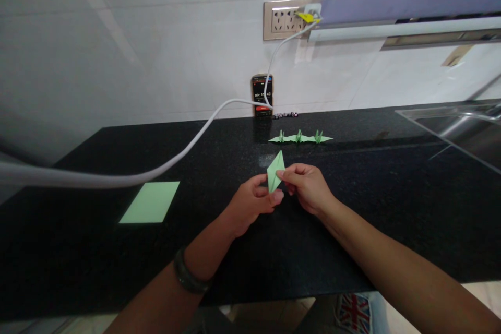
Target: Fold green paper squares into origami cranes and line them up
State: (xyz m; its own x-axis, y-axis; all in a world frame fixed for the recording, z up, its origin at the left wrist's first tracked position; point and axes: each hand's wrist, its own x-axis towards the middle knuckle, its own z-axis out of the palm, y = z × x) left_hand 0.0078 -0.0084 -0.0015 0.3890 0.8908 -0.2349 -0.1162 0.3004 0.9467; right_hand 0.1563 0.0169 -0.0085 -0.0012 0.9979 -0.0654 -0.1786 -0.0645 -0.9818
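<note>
Got a folded green origami paper (275, 167) up in both hands, diamond-ish with pointy ends, held over the black countertop (391, 182) around the middle. Clamped from the right side with the right hand (307, 185), thumb pressed on the facing side and index finger behind. Also gripped lower down with the left hand (252, 201), fingers at the left edge and thumb by the bottom tip, though can't say for sure about contact along that thumb. Just past the hands on the far side, can see three green origami cranes (299, 138) in a row, wing to wing; can't tell from here about joined or merely touching. Over to the left, nearer than the cranes, got a flat green paper sheet (151, 202) lying on the counter. Way at the back, see a phone (259, 86) propped against the wall with a timer on screen, digits partly hidden by a white cable (97, 180), plus a little beaded strand (287, 114) right beside it. Further up, notice a wall socket (278, 22) with a plug in its right end. On the far right, spot a metal sink (450, 142), and on the left wrist, a dark bangle (187, 274)
</note>
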